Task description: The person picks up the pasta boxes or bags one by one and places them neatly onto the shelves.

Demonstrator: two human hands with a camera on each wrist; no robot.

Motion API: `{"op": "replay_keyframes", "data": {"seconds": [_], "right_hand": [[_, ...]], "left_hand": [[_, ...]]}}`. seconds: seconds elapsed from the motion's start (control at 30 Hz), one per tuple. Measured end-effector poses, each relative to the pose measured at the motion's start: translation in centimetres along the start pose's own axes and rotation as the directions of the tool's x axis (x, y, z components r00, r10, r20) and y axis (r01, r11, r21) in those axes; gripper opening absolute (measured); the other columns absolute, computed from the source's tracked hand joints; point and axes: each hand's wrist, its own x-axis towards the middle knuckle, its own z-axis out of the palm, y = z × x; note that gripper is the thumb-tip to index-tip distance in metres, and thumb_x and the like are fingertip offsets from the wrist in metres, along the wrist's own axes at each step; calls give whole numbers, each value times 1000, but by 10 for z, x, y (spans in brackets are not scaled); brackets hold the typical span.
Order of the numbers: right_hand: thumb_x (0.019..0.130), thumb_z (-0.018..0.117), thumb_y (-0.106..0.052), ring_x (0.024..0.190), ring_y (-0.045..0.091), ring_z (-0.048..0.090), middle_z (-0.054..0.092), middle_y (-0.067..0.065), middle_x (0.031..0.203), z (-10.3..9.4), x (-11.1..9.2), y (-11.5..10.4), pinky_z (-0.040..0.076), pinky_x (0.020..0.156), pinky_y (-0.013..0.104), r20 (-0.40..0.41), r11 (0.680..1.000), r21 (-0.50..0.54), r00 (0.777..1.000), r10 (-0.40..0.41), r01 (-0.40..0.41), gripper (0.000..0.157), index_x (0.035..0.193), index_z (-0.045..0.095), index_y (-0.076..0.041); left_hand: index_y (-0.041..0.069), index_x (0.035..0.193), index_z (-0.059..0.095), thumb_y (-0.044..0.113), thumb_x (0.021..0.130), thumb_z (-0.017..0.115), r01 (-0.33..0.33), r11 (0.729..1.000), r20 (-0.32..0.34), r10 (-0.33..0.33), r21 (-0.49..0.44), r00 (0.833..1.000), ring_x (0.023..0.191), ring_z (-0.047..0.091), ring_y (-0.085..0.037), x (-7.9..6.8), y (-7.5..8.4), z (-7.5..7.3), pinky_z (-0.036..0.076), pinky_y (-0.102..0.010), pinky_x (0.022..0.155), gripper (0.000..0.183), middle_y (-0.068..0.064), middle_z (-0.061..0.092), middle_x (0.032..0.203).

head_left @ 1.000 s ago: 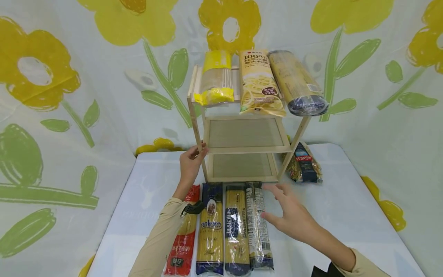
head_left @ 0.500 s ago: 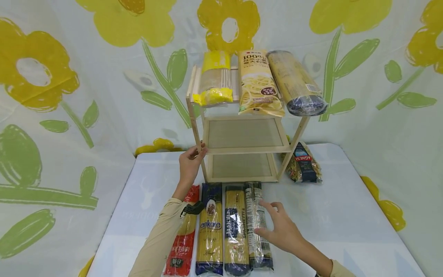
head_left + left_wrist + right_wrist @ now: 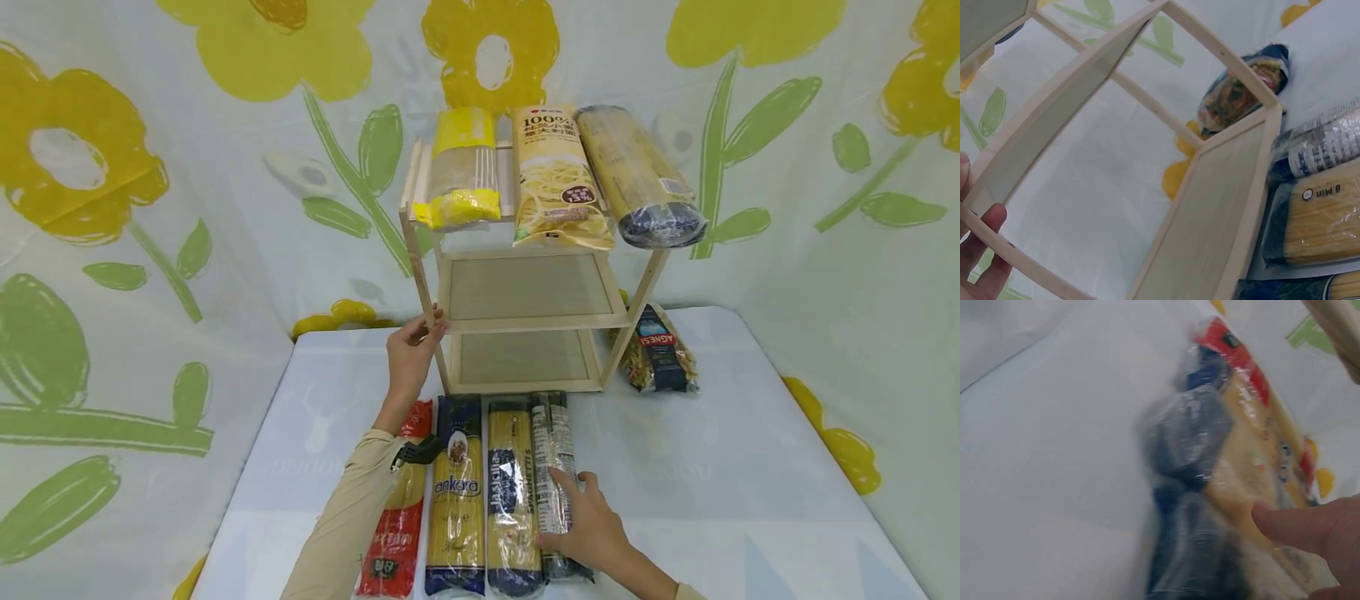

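Note:
In the head view, my left hand (image 3: 411, 357) grips the left post of a three-tier wooden shelf rack (image 3: 536, 325), at middle-shelf height. The left wrist view shows fingers (image 3: 994, 217) around that post. My right hand (image 3: 594, 530) is over the lower half of the rightmost spaghetti pack (image 3: 553, 442), thumb and fingers spread to its two sides. In the right wrist view the thumb (image 3: 1291, 524) points straight across the packs; whether it touches them I cannot tell. Left of that pack lie another spaghetti pack (image 3: 513, 533), a blue ankara pasta pack (image 3: 454, 533) and a red pasta pack (image 3: 392, 542).
On the rack's top lie a yellow-ended noodle pack (image 3: 463, 171), a cream pasta bag (image 3: 558, 179) and a large spaghetti pack (image 3: 637, 179). An AGNESI pasta bag (image 3: 660, 354) sits by the rack's right leg. Beneath everything is a white-covered table (image 3: 750, 450).
My right hand has moved left and down toward me, from beside the top of the rightmost spaghetti pack to over its lower half. My left hand stays on the rack post.

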Motion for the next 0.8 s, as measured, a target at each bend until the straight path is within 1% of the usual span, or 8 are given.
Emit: {"op": "replay_keyframes", "data": {"seconds": [0.07,0.13,0.23,0.3,0.43,0.5,0.63,0.8], "right_hand": [[58,88,-44,90,40,56,35,33,130,5,0,3,39,42,32,-15,1000,-12,1000,-11,11,98,142,43,-20],[56,89,-42,95,44,53,36,33,129,7,2,4,40,45,33,-25,1000,-7,999,-20,20,99,141,44,-20],[54,91,-35,90,41,55,39,34,123,7,6,4,42,48,36,-15,1000,16,1000,-25,25,97,139,47,-19],[53,92,-28,85,37,56,41,34,120,6,8,2,44,49,36,-2,1000,28,1000,-12,12,95,137,50,-18],[53,92,-11,72,28,57,44,33,117,4,8,-3,43,48,32,-6,999,54,1000,7,-6,89,133,55,-14],[53,90,-4,70,25,55,45,32,116,3,8,-3,42,47,30,-19,997,73,1000,3,-2,86,132,56,-12],[54,86,6,75,26,54,48,29,113,2,8,-1,42,48,28,-36,992,125,999,-11,15,83,130,58,-9],[52,81,12,89,33,56,52,25,112,-3,6,3,46,52,27,-62,985,168,998,-25,35,80,127,61,-7]], "left_hand": [[-5,112,68,13,88,68,0,1000,-1,0,-3,1000,96,64,-25,0,1,0,50,-23,79,29,-14,64,118],[-5,112,68,13,88,68,4,1000,-6,-4,-4,1000,97,64,-25,0,1,1,50,-24,80,29,-14,65,117],[-4,111,69,13,88,69,10,1000,-9,-10,-8,1000,100,64,-24,0,1,1,50,-26,82,29,-13,65,117],[-4,111,69,13,88,68,12,1000,-7,-12,-6,1000,99,64,-25,-1,0,1,50,-27,82,29,-12,64,118],[-4,112,68,14,88,68,14,1000,-4,-14,-1,1000,98,64,-26,-1,1,2,50,-26,81,29,-12,64,119],[-4,112,68,13,88,68,18,1000,-6,-18,-1,1000,99,64,-27,-2,3,2,50,-27,81,29,-12,64,119],[-4,112,68,13,88,68,30,1000,-6,-30,-3,1000,100,63,-27,-2,4,1,50,-34,85,29,-12,64,119],[-5,112,68,13,89,68,37,999,-8,-37,1,999,101,63,-26,-2,4,1,49,-41,88,30,-14,63,120]]}}
